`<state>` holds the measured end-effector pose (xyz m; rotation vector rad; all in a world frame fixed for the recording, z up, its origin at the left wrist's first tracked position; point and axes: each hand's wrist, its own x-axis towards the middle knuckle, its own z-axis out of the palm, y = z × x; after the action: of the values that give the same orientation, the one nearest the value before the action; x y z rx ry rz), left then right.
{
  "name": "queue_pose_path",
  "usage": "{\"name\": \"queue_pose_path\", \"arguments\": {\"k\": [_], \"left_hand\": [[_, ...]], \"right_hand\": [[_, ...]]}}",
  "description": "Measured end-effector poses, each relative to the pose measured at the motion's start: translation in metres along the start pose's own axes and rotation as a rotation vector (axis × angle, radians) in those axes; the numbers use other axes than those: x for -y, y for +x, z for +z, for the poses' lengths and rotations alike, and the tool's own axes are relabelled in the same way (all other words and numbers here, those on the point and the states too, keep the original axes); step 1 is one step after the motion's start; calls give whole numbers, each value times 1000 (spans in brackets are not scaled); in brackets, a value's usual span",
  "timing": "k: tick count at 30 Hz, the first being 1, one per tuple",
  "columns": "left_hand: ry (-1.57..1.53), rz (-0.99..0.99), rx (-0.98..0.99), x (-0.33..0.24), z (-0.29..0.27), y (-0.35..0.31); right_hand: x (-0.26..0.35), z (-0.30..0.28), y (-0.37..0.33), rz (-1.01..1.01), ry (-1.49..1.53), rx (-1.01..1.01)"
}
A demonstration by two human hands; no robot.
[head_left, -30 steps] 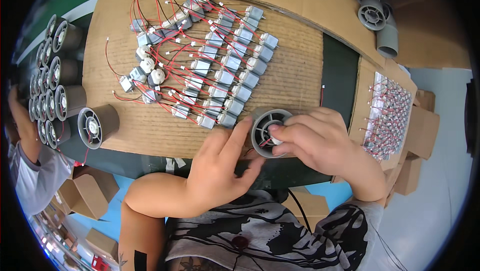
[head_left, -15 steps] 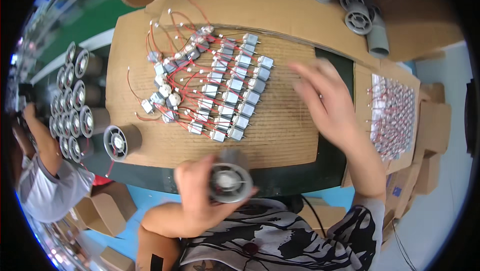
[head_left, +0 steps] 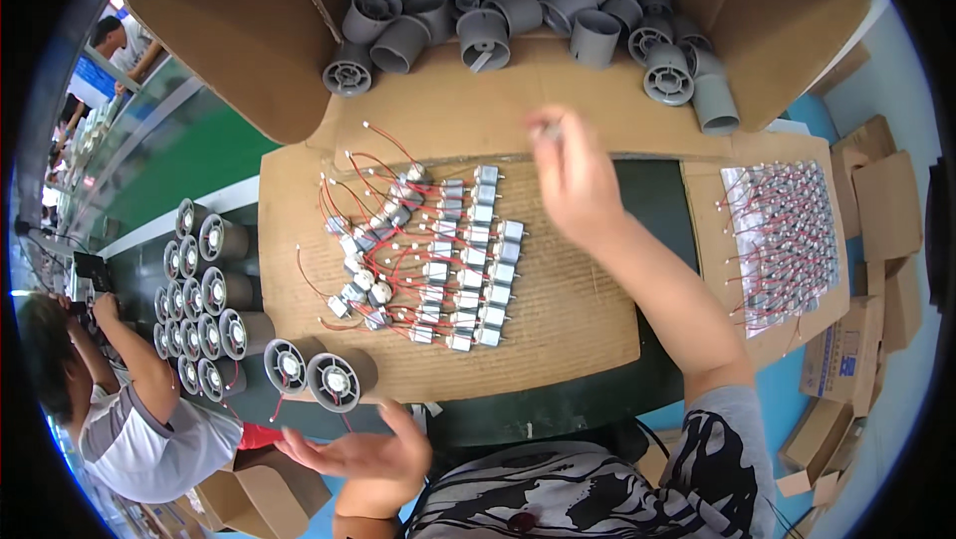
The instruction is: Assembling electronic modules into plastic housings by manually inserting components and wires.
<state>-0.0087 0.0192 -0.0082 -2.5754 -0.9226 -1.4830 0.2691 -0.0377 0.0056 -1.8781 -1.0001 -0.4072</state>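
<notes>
My left hand (head_left: 370, 451) is open, palm up and fingers apart, just in front of a grey plastic cylinder housing (head_left: 337, 381) with a spoked end and a white centre. A similar cylinder stands to its left. My right hand (head_left: 580, 175) is raised over the far side of the cardboard sheet (head_left: 568, 310), its fingers pinched around a small greyish piece (head_left: 548, 130) too blurred to name. Between the hands lie rows of small silver motors (head_left: 465, 278) with red wires. A looser cluster of wired motors (head_left: 370, 265) sits to their left.
At the far side, a large open carton (head_left: 234, 36) holds many grey cylinders (head_left: 485, 38). More cylinders (head_left: 211, 292) with fitted centres stand in rows at left, near a co-worker (head_left: 149, 429). Densely packed wired motors (head_left: 782, 240) lie on cardboard at right.
The cylinder my left hand held now stands beside the other one, and that hand has let go. My right hand has moved away from me and left, now pinching something. The view has tilted farther up.
</notes>
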Motion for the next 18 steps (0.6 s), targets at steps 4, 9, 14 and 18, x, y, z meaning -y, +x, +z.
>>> {"name": "queue_pose_path", "arguments": {"k": [4,9,14,18], "left_hand": [[-352,255,68,-24,2,11],[-638,220,47,-50,22,7],[-358,119,231,-53,24,7],[-601,34,202,-61,28,15]], "right_hand": [[-14,15,61,249,32,-12],[-51,51,89,157,-469,28],[-68,55,92,-141,-665,88],[-68,59,97,-115,-625,29]]}}
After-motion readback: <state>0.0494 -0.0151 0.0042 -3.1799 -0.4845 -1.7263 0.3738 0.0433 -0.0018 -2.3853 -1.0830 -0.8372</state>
